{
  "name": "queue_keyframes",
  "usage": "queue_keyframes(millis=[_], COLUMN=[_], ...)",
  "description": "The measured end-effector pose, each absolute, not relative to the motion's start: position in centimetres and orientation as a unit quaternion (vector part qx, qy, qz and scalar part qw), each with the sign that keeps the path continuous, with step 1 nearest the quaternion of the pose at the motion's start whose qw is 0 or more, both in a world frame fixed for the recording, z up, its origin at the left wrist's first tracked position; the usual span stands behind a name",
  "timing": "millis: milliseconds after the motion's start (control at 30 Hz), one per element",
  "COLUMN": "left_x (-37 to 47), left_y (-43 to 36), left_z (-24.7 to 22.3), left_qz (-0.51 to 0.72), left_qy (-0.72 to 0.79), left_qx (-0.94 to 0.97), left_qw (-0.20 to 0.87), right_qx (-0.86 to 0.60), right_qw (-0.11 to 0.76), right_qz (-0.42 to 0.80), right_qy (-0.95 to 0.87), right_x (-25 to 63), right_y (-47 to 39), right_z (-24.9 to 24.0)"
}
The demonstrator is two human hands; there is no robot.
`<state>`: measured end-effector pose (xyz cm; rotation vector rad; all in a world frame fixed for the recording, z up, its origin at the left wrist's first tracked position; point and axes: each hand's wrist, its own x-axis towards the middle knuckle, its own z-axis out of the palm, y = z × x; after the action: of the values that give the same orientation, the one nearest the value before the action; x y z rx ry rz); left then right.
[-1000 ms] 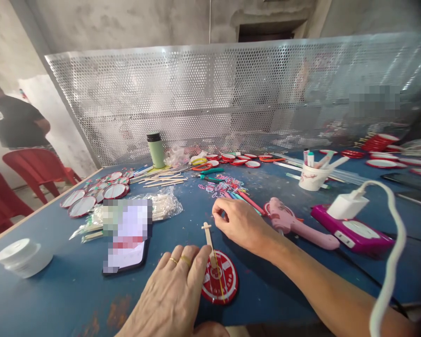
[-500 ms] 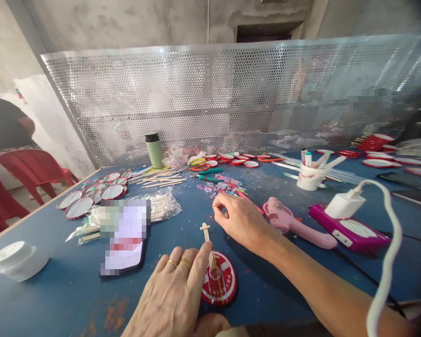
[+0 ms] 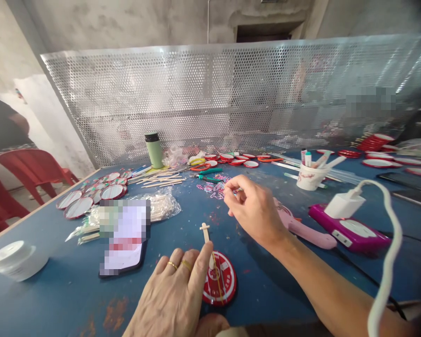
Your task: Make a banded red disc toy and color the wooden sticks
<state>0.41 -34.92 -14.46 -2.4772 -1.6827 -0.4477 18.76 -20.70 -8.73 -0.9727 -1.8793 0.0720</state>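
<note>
Under the index finger of my left hand lies a flat wooden craft stick with a small crosspiece near its far end. The finger presses it onto a round red lid with white lettering, across which a thin yellow band runs. My left thumb is partly hidden by the lid's near edge. Raised above the table, my right hand has its fingers curled toward the thumb; whether anything is between them cannot be seen. Beyond its fingertips is a pile of small coloured loops. A pink glue gun lies partly behind the right wrist.
A phone and a white jar are at the left. Farther back stand a green bottle and a cup of pens. A white cable rises from a purple power strip beside my right forearm.
My right hand has moved right and slightly up, covering the front of the glue gun and uncovering table beside the craft stick. My left hand stays on the stick and lid.
</note>
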Motion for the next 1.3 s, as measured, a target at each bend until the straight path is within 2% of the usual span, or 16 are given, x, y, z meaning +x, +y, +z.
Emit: queue_keyframes(millis=[167, 300, 400, 467, 567, 633, 700, 767, 833, 933, 1133, 1300], left_x=[0.2, 0.1, 0.1, 0.1, 0.0, -0.1, -0.2, -0.4, -0.5, -0.7, -1.3, -1.3], left_y=[-34.8, -34.8, -34.8, -35.0, -35.2, -35.2, -35.2, -35.2, -35.2, -35.3, -35.7, -36.9], left_z=[-14.5, -14.7, -14.7, -14.8, -15.0, -15.1, -15.2, -15.1, -15.0, -14.8, -14.4, -14.1], left_qz=[-0.139, -0.142, -0.136, -0.136, -0.148, -0.157, -0.163, -0.162, -0.158, -0.161, -0.187, -0.215], left_qy=[-0.543, -0.536, -0.54, -0.542, -0.543, -0.541, -0.54, -0.535, -0.524, -0.525, -0.511, -0.521], left_qx=[-0.826, -0.83, -0.829, -0.827, -0.824, -0.823, -0.823, -0.826, -0.835, -0.833, -0.837, -0.824], left_qw=[0.061, 0.061, 0.061, 0.064, 0.069, 0.069, 0.068, 0.066, 0.062, 0.063, 0.057, 0.06], right_qx=[-0.4, -0.335, -0.263, -0.232, -0.214, -0.223, -0.278, -0.367, -0.351, -0.341, -0.335, -0.339], right_qw=[0.561, 0.638, 0.644, 0.646, 0.707, 0.754, 0.748, 0.63, 0.51, 0.393, 0.341, 0.344], right_qz=[0.105, 0.292, 0.448, 0.485, 0.42, 0.317, 0.185, 0.065, -0.015, -0.028, -0.097, -0.084], right_qy=[-0.717, -0.629, -0.561, -0.541, -0.527, -0.53, -0.573, -0.681, -0.785, -0.853, -0.873, -0.872], right_x=[19.1, 19.1, 19.1, 19.4, 20.0, 20.7, 21.5, 22.3, 23.0, 23.8, 23.3, 21.3], right_y=[-21.2, -21.7, -21.9, -22.1, -22.7, -23.6, -24.9, -26.5, -27.9, -29.7, -31.4, -31.4], right_z=[-7.7, -6.7, -5.9, -5.4, -4.8, -4.7, -5.2, -6.3, -8.0, -10.9, -14.5, -15.1])
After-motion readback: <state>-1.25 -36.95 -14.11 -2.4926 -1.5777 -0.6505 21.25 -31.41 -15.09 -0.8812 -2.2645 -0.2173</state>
